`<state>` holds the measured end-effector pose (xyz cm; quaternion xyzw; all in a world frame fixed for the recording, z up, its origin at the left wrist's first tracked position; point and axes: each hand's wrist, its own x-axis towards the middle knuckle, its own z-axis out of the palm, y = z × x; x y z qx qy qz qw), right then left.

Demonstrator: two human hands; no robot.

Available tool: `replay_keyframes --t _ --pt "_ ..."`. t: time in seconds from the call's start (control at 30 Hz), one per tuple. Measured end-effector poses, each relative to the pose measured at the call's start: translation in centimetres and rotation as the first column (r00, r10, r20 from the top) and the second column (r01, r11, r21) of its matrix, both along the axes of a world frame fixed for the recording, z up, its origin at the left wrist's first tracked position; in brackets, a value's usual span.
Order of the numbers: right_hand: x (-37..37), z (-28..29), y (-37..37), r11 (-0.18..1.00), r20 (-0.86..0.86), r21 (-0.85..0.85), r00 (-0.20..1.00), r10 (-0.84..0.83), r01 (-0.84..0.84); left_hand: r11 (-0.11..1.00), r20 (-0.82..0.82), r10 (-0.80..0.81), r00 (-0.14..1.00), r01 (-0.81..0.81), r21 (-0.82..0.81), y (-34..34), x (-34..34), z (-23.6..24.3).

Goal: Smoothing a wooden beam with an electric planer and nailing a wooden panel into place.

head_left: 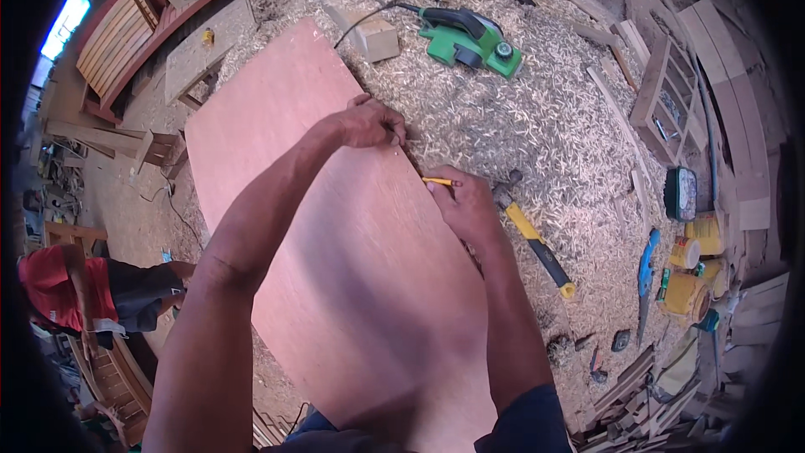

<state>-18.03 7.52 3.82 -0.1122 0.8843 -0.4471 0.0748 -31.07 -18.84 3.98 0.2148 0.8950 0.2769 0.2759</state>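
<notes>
A large reddish plywood sheet [335, 226] lies slanted in front of me, from near my body to the upper left. My left hand [373, 123] is closed at its right edge, with the fingers curled over that edge and the fingertips partly hidden. A little nearer to me, my right hand [468, 205] pinches a yellow pencil [437, 181], whose front end lies over the same edge. Just right of that hand, a hammer [537, 247] with a yellow and black handle rests on the wood shavings.
A green electric planer [470, 38] sits on shavings beyond the sheet, beside a wood block [376, 39]. At right are a slatted wooden frame [667, 101], a blue-handled saw [646, 273] and yellow containers [686, 295]. A person [92, 289] in red is at left, below a low table [205, 46].
</notes>
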Motion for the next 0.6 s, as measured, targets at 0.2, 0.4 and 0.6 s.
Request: replay_keyframes --t 0.2,0.4,0.6 --pt "9.4 1.4 6.2 0.995 -0.133 0.100 0.991 0.034 -0.021 0.999 0.013 -0.030 0.999 0.031 -0.040 -0.2 -0.8 -0.7" --pt "16.5 0.9 8.7 0.990 -0.136 0.100 0.987 -0.081 0.095 0.995 -0.017 -0.064 0.998 0.062 -0.080 0.2 -0.7 -0.7" --pt "18.4 -2.7 5.7 0.927 -0.395 0.241 0.901 -0.178 0.289 0.986 -0.007 -0.073 0.997 0.072 -0.152 0.8 -1.5 -0.7"
